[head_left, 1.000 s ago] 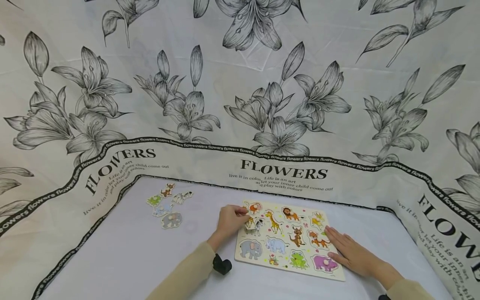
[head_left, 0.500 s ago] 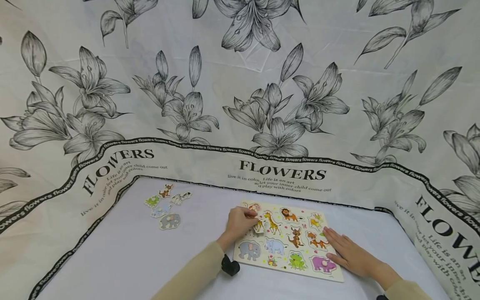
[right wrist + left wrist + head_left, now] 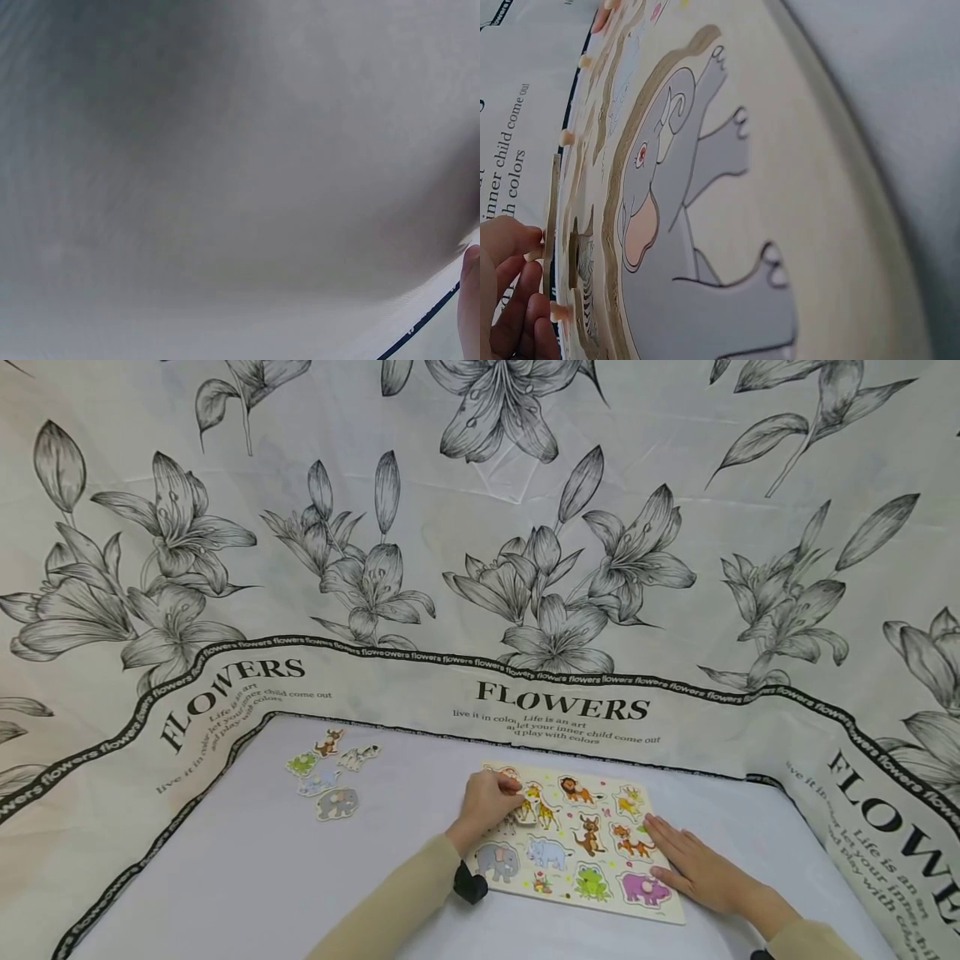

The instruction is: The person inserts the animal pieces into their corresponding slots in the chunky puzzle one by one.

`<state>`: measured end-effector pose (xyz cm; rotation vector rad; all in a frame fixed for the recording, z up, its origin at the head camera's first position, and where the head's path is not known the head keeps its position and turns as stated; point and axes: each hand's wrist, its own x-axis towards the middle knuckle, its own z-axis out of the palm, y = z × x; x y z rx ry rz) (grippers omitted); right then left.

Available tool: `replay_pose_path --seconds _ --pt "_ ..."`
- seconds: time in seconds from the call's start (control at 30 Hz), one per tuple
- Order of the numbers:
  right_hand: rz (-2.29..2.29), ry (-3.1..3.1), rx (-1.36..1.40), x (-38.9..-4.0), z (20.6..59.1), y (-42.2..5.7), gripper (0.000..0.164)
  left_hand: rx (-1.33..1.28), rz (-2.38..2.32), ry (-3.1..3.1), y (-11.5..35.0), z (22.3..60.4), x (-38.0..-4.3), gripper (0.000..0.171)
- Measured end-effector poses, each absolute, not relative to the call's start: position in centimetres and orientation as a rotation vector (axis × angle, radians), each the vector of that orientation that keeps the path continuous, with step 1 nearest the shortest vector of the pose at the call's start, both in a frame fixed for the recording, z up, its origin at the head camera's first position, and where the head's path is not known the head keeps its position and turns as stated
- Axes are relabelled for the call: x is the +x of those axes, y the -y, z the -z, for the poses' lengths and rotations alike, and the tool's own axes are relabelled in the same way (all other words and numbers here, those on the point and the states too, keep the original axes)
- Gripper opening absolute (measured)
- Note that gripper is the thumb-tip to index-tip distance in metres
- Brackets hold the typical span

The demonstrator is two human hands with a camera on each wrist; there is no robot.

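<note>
My left hand (image 3: 489, 806) pinches the knob of a giraffe puzzle piece (image 3: 529, 807) just over the printed giraffe on a wooden animal puzzle board (image 3: 669, 913). In the left wrist view the piece (image 3: 553, 202) shows edge-on, raised off the board, with the fingers (image 3: 510, 240) at its knob. Part of the zebra picture lies hidden below this hand. At the board's right edge, my right hand (image 3: 697, 864) rests flat with straight fingers. A purple hippo (image 3: 645, 889) and a lion (image 3: 576, 791) sit in their recesses; the elephant recess (image 3: 497, 862) holds no piece.
Several loose pieces lie at the table's far left: a kangaroo (image 3: 328, 742), a zebra (image 3: 359, 757), a frog (image 3: 302, 764), a rhino (image 3: 318, 783) and an elephant (image 3: 337, 804). A flower-printed cloth (image 3: 375, 693) rises behind the white table (image 3: 247, 868).
My left hand has carried the giraffe piece rightward across the board, from over the zebra picture to the giraffe picture. The right hand stays at the board's edge.
</note>
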<state>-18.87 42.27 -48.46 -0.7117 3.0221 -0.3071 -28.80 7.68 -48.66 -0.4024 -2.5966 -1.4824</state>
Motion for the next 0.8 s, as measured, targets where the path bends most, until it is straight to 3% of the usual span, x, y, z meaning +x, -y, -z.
replay_pose_path --seconds 0.8 --pt "0.319 -3.023 -0.714 -18.8 48.6 -42.4 0.069 -0.468 1.371 2.599 -10.8 49.3 -28.9 0.009"
